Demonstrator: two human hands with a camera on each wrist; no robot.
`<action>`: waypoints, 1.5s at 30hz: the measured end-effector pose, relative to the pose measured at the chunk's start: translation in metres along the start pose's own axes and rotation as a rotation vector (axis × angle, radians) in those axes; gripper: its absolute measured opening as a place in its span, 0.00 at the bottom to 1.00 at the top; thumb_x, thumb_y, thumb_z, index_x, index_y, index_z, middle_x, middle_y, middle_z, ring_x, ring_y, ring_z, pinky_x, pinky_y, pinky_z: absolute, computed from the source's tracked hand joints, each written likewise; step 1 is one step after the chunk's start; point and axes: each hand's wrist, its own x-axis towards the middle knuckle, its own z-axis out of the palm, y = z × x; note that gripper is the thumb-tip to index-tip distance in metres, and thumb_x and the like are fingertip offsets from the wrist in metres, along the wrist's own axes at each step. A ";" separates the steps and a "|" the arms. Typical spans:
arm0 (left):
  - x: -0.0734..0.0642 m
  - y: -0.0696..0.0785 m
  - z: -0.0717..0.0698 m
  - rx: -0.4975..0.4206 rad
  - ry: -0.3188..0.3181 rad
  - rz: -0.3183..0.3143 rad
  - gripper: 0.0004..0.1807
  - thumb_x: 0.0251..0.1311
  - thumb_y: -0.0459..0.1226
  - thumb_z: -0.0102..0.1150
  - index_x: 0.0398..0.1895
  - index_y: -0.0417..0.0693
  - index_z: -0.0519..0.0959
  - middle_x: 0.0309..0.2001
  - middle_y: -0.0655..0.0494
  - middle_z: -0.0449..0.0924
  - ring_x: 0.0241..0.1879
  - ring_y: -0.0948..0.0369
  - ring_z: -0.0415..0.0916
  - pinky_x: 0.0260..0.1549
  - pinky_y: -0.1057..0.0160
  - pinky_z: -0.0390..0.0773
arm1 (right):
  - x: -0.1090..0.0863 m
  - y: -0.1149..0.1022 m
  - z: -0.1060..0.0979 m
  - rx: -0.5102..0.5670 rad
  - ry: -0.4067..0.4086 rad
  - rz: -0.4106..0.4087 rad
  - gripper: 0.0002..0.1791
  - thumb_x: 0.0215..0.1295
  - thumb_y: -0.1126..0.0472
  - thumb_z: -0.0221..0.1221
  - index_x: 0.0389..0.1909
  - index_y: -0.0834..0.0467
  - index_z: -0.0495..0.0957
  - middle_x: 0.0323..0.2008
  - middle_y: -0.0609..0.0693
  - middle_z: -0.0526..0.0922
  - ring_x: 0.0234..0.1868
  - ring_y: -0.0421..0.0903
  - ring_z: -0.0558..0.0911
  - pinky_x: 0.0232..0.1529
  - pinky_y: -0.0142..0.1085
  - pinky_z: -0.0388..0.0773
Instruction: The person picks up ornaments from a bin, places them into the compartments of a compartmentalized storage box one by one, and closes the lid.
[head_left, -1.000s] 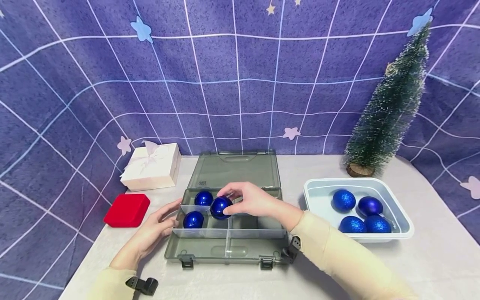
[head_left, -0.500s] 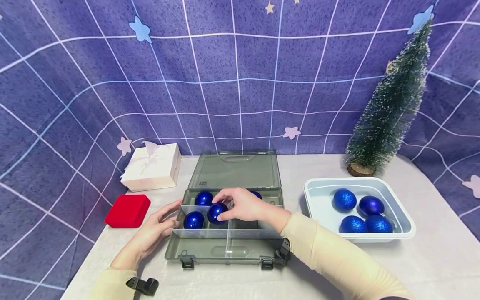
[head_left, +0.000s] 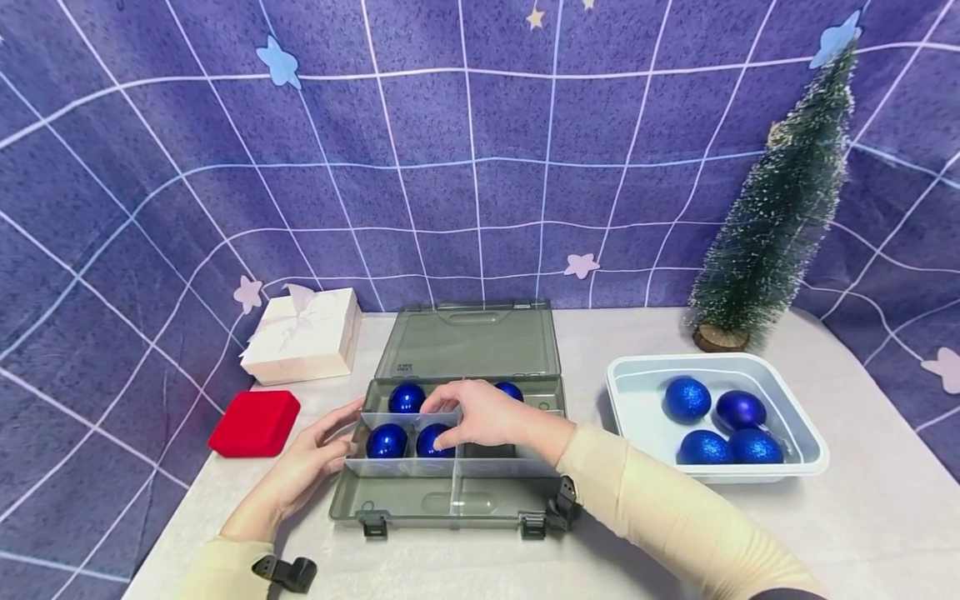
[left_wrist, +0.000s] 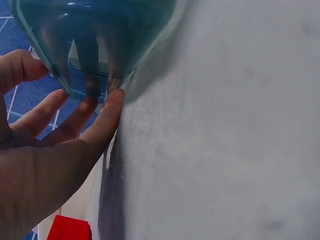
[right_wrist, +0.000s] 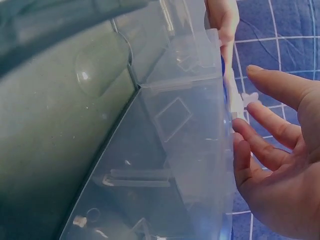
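Note:
A smoky translucent divided organizer box (head_left: 397,492) lies with its lid (head_left: 472,342) folded back. Two shiny blue baubles sit side by side in its middle row, the left bauble (head_left: 387,442) and the right bauble (head_left: 433,442). My right hand (head_left: 480,414) is over the right one, thumb overlapping it; in the right wrist view the fingers (right_wrist: 280,135) are spread, with no bauble between them. Behind are a back-left bauble (head_left: 407,398) and a partly hidden bauble (head_left: 510,391). My left hand (head_left: 318,446) touches the box's left side with extended fingers (left_wrist: 107,117).
A white tub (head_left: 622,417) with several blue baubles, some glittery, stands to the right. Behind it rises a frosted miniature Christmas tree (head_left: 780,217). On the left are a red box (head_left: 255,423) and a white gift box (head_left: 303,333) with a ribbon.
My right hand has lowered its bauble into the middle-row compartment beside the left bauble, and the fingers have come off it. The left hand stays against the box.

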 end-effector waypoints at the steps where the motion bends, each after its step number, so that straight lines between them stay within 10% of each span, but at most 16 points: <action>1: 0.000 0.000 0.000 0.001 0.000 0.000 0.41 0.62 0.21 0.49 0.80 0.39 0.54 0.74 0.33 0.52 0.44 0.59 0.70 0.27 0.72 0.64 | -0.001 0.000 -0.001 0.013 0.000 -0.002 0.24 0.60 0.59 0.73 0.57 0.56 0.81 0.56 0.49 0.83 0.57 0.50 0.79 0.55 0.38 0.75; 18: -0.001 0.001 0.000 0.001 -0.003 -0.009 0.41 0.63 0.22 0.49 0.80 0.39 0.53 0.75 0.33 0.51 0.45 0.59 0.70 0.29 0.72 0.65 | -0.094 0.007 -0.050 0.332 0.280 -0.106 0.16 0.70 0.63 0.62 0.56 0.62 0.80 0.51 0.51 0.85 0.51 0.50 0.82 0.51 0.40 0.80; 32: -0.001 0.001 0.000 0.012 -0.004 -0.012 0.40 0.64 0.22 0.49 0.81 0.39 0.53 0.75 0.33 0.51 0.45 0.57 0.69 0.29 0.71 0.66 | -0.188 0.042 -0.095 0.294 0.561 -0.112 0.16 0.72 0.73 0.56 0.59 0.69 0.77 0.54 0.56 0.83 0.53 0.43 0.83 0.53 0.29 0.76; 45: -0.001 0.001 0.000 0.017 -0.002 -0.016 0.41 0.64 0.23 0.50 0.81 0.41 0.54 0.75 0.33 0.51 0.45 0.60 0.70 0.29 0.70 0.65 | -0.225 0.098 -0.114 0.167 0.758 0.169 0.15 0.74 0.67 0.58 0.57 0.70 0.77 0.46 0.31 0.83 0.48 0.27 0.81 0.50 0.19 0.70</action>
